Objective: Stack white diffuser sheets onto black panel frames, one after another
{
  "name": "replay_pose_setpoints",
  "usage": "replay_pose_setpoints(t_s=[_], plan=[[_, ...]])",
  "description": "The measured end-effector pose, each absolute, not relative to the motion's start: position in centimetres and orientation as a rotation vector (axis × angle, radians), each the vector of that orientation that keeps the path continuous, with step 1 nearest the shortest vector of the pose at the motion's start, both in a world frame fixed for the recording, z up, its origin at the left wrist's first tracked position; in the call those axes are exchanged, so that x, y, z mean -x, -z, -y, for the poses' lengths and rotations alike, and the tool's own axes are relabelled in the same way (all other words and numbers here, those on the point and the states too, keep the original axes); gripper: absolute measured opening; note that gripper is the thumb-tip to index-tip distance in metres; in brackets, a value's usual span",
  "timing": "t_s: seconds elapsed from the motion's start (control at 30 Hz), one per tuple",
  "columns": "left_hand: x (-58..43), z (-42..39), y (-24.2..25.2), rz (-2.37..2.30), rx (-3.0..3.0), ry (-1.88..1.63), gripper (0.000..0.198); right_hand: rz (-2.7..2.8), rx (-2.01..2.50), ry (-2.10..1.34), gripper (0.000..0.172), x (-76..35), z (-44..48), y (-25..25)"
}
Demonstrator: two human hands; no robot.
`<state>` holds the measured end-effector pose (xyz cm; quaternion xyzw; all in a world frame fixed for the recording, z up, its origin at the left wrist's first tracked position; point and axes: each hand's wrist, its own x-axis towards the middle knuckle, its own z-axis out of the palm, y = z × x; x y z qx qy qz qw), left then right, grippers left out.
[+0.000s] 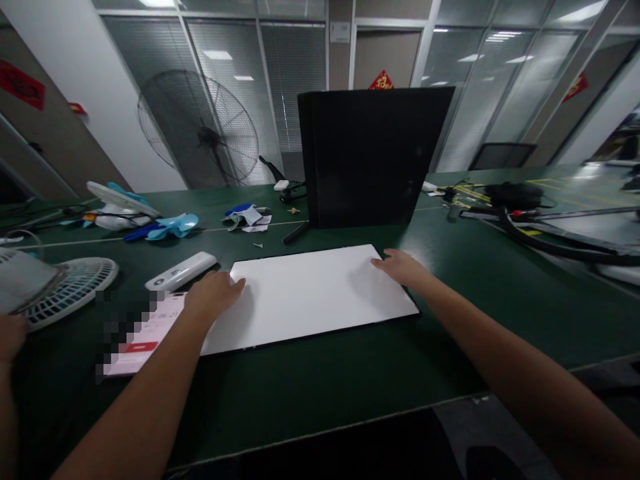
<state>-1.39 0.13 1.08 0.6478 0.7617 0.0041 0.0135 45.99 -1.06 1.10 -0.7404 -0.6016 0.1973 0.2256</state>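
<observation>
A flat white rectangular panel [310, 297] with a thin black edge lies at or just over the green table, slightly tilted in view. My left hand [213, 293] grips its left edge, thumb on the white face and fingers out of sight beneath. At the opposite end, my right hand [400, 268] holds the right edge the same way, thumb on top. Whether the panel rests fully on the table I cannot tell. Close to my left hand are a white elongated device [183, 270] and a pink printed sheet or booklet [147, 333], partly covered by my forearm.
Behind the panel stands a large black box-shaped case [375, 157]. A white fan with a round grille [75, 287] is at left, near another person's hand [11, 337]. Blue items [173, 227] lie farther back. Black tubing and cables [545, 233] occupy the right side.
</observation>
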Motion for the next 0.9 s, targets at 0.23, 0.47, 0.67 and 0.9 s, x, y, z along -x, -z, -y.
replay_pose_setpoints(t_s=[0.23,0.47,0.67,0.9], plan=[[1.4,-0.1,-0.7,-2.372,-2.113,0.052,0.070,1.221,1.652,-1.008,0.044,-47.2,0.4,-1.7],[1.4,-0.1,-0.7,-2.373,-2.118,0.075,0.074,0.911,1.460,-1.265,0.050,-48.6,0.3,-2.8],[1.4,0.1,-0.9,-2.378,-2.071,0.056,0.074,0.794,1.458,-1.316,0.050,-48.8,0.4,-3.1],[1.7,0.1,-0.7,-2.343,-2.084,-0.025,0.076,0.855,1.442,-1.294,0.045,-48.5,0.3,-3.0]])
